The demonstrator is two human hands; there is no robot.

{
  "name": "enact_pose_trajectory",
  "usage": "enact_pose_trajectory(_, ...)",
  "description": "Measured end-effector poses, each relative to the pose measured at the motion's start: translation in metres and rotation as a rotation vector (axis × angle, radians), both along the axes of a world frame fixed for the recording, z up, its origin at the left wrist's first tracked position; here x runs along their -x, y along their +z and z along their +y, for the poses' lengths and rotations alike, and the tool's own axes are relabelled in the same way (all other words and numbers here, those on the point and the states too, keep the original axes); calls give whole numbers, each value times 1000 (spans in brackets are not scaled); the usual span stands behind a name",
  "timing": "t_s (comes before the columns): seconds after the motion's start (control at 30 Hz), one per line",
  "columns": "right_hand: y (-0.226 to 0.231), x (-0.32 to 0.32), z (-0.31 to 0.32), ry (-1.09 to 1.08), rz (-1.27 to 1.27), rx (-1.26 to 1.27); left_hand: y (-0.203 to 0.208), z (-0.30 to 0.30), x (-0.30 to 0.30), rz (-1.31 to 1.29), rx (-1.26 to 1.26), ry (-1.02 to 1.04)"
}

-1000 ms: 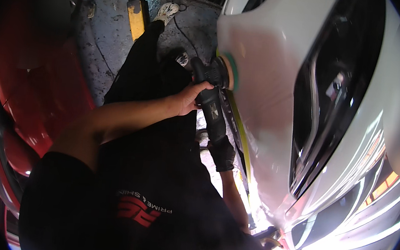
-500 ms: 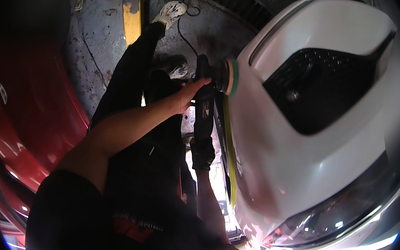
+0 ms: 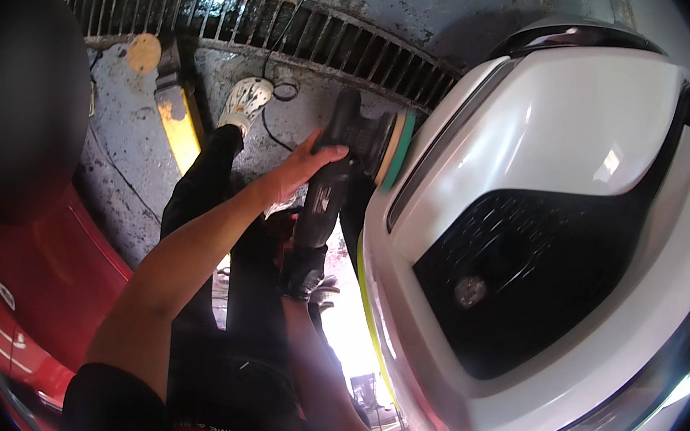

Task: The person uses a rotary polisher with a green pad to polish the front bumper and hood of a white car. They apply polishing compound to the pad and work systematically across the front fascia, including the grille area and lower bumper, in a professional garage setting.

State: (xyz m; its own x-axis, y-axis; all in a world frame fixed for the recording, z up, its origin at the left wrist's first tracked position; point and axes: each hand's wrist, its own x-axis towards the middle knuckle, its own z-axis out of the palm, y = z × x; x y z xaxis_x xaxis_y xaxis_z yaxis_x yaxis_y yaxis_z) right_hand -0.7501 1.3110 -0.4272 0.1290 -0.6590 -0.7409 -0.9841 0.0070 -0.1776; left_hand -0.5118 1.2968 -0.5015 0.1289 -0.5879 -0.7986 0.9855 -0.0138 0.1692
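A black polisher (image 3: 322, 209) with a round green-and-cream pad (image 3: 399, 150) is held between my two hands. My bare left hand (image 3: 304, 168) grips it near the head, the thumb lying over its body. My right hand (image 3: 304, 271), in a black glove, is wrapped round the lower end of its handle. The pad faces right, close beside the edge of the white car's bumper (image 3: 450, 155). Whether it touches the paint I cannot tell. Part of the left fingers is hidden behind the tool.
A red car (image 3: 49, 270) stands at my left. Beyond my shoe (image 3: 246, 100) runs a metal floor grate (image 3: 247, 27). A yellow metal arm (image 3: 178, 120) lies on the grey floor. A black cord (image 3: 274, 130) trails near my foot. Yellow-green tape (image 3: 368, 301) lines the white car's edge.
My view has shifted, showing more of the grate and the white car's far side. The polisher now tilts more, its handle end further left. Both hands keep their hold.
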Motion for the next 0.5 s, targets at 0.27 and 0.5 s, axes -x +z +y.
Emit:
enact_pose_trajectory(0.27, -52, -164, -43, -3, -85, 322, -31, -78, -129, -218, 64, -96)
enact_pose_trajectory(0.5, -43, -166, -57, 15, -322, 267, -10, -88, -147, -353, -9, -44)
